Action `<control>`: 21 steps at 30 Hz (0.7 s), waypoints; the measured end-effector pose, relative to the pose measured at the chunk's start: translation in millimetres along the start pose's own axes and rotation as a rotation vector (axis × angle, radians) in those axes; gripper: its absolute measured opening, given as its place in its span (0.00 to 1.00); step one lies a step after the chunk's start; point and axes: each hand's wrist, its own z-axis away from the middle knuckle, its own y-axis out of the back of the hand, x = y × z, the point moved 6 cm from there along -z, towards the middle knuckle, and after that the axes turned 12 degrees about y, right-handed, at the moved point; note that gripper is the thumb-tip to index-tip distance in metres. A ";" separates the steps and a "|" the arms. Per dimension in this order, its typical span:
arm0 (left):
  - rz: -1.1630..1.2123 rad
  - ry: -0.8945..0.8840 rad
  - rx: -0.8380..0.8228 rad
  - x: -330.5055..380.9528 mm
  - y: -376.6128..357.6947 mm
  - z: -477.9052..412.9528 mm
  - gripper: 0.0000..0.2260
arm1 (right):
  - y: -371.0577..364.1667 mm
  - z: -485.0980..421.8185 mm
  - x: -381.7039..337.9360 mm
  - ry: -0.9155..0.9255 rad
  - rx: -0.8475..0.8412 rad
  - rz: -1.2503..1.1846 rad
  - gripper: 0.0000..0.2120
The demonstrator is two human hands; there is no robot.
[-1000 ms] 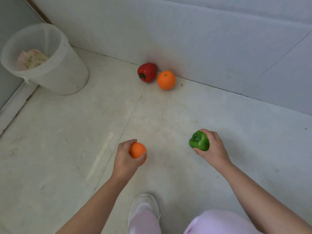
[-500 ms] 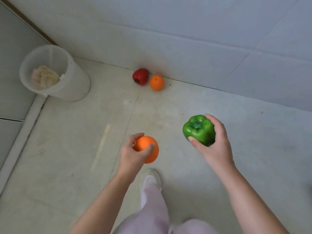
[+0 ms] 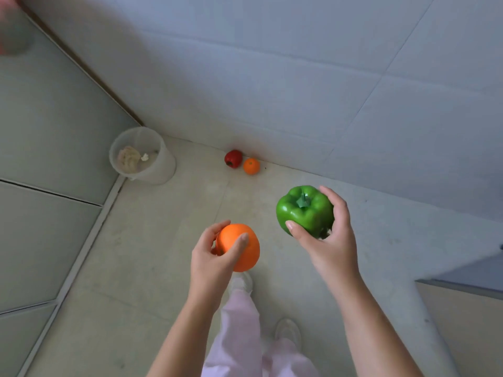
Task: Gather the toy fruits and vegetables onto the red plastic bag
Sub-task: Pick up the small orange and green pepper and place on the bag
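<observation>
My left hand (image 3: 215, 257) grips a toy orange (image 3: 241, 247) at the middle of the view, thumb across its top. My right hand (image 3: 330, 235) holds a green toy bell pepper (image 3: 303, 210) with its stem up, fingers curled round its right side and thumb on the front. Both are raised well above the floor. Far off on the floor, against the foot of the wall, lie a red toy pepper (image 3: 233, 158) and a second toy orange (image 3: 251, 166), side by side. No red plastic bag is in view.
A translucent white bin (image 3: 143, 156) with crumpled paper inside stands in the corner at the left. A glass panel with a metal floor rail (image 3: 89, 238) runs along the left. My legs in pink trousers and white shoes (image 3: 287, 329) are below my hands.
I have stood up from the floor: both hands rose with the orange and the green pepper, and the red pepper, far orange and bin now look smaller and farther away.
</observation>
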 end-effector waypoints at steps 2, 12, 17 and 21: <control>-0.012 -0.045 0.015 24.5 6.7 26.9 0.15 | 8.8 2.0 -32.3 0.015 -0.003 -0.031 0.33; 0.065 -0.250 0.123 122.4 49.7 141.8 0.17 | 21.6 13.1 -195.6 0.231 -0.119 -0.175 0.34; 0.070 -0.313 0.143 159.7 74.0 185.4 0.17 | 34.3 31.5 -262.8 0.313 -0.154 -0.252 0.34; 0.032 -0.385 0.195 184.1 104.3 217.8 0.19 | 40.1 43.4 -312.3 0.380 -0.202 -0.347 0.33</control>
